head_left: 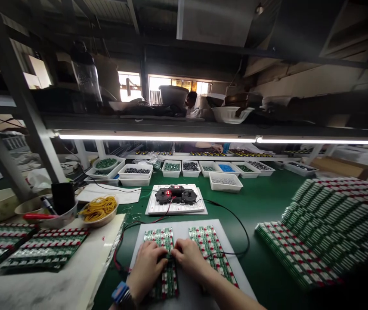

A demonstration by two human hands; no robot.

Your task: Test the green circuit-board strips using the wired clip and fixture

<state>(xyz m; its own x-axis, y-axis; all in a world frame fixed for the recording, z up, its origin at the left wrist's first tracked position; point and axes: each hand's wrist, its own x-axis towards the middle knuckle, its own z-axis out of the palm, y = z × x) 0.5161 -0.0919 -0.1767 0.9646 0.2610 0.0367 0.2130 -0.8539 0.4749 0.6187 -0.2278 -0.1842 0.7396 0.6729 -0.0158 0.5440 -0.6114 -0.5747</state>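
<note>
A panel of green circuit boards with white and red parts lies on a pale sheet in front of me. My left hand rests over this panel, fingers bent and closed together. At the panel's right edge, my right hand is closed in a pinch, its fingertips close to those of the left. What sits between the fingertips is too small or hidden to make out. A second circuit board panel lies to the right, partly under my right forearm. A black cable runs towards my right hand.
Beyond the sheet, a black device with lit red digits sits on a white block. White trays of small parts line the back. Stacked board panels rise at right. At left are a bowl of yellow rubber bands and more panels.
</note>
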